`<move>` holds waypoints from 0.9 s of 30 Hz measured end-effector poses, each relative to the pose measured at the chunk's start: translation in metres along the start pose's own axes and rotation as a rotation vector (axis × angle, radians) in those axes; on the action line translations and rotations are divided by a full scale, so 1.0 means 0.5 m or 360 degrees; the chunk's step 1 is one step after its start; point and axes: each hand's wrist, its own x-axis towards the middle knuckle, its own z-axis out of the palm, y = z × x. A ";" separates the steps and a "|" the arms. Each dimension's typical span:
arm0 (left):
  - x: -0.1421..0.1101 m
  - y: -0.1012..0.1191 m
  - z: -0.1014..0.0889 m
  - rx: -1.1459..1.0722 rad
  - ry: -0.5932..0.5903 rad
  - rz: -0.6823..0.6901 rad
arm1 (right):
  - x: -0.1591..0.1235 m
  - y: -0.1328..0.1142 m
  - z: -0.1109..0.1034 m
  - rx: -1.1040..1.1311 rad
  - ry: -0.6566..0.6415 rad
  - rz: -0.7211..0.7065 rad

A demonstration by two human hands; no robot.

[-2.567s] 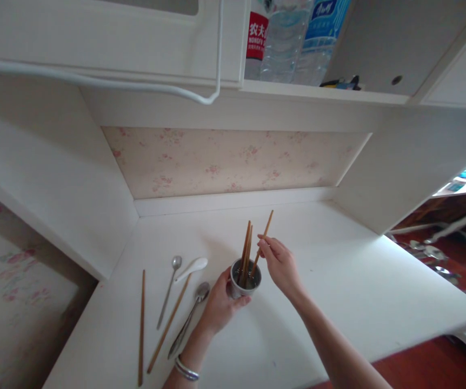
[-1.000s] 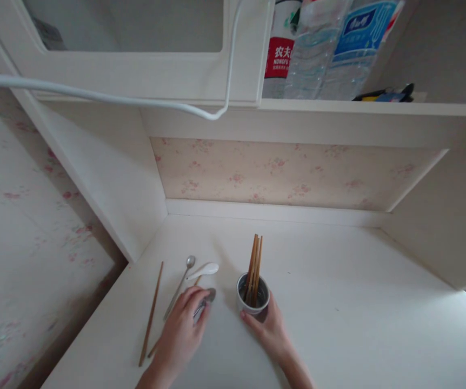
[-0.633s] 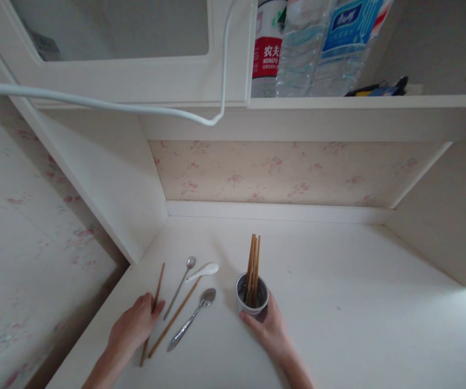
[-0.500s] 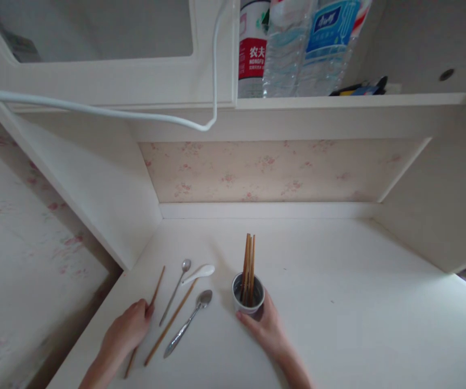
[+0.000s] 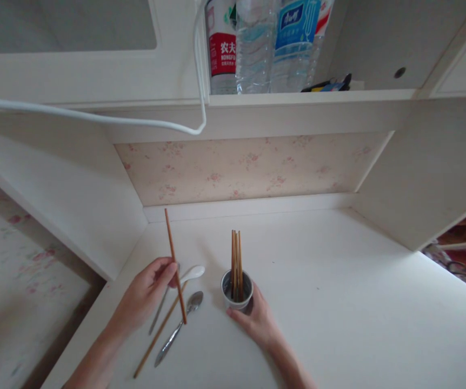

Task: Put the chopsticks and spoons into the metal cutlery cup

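Note:
My left hand (image 5: 146,293) pinches a wooden chopstick (image 5: 171,248) and holds it up above the white desk (image 5: 338,302), tip pointing away from me. My right hand (image 5: 257,323) is wrapped round the near side of a small grey cup (image 5: 237,294) that stands on the desk with several chopsticks (image 5: 236,259) upright in it. Between the hands lie another chopstick (image 5: 152,346), a metal spoon (image 5: 176,332), a second metal spoon partly behind my left hand, and a white ceramic spoon (image 5: 192,272).
A shelf above holds water bottles (image 5: 257,43) and small dark items (image 5: 326,85). A white cable (image 5: 95,116) hangs across the cabinet front. White side panels box in the desk at left and right; flowered wallpaper (image 5: 249,165) backs it.
My left hand let go of the cup, reached to the leftmost chopstick on the desk, pinched it and lifted it. My right hand dropped its chopstick in the cup and now holds the cup.

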 end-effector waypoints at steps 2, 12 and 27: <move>0.018 0.054 0.031 -0.0070 0.0036 0.0108 | 0.000 -0.003 -0.001 0.0001 -0.0015 -0.0015; 0.099 0.066 0.169 0.0215 0.0067 0.0481 | 0.003 -0.016 -0.005 0.0003 -0.0005 -0.0104; 0.073 -0.008 0.243 0.0124 -0.0165 0.0402 | 0.006 -0.023 -0.006 0.0019 -0.0006 -0.0093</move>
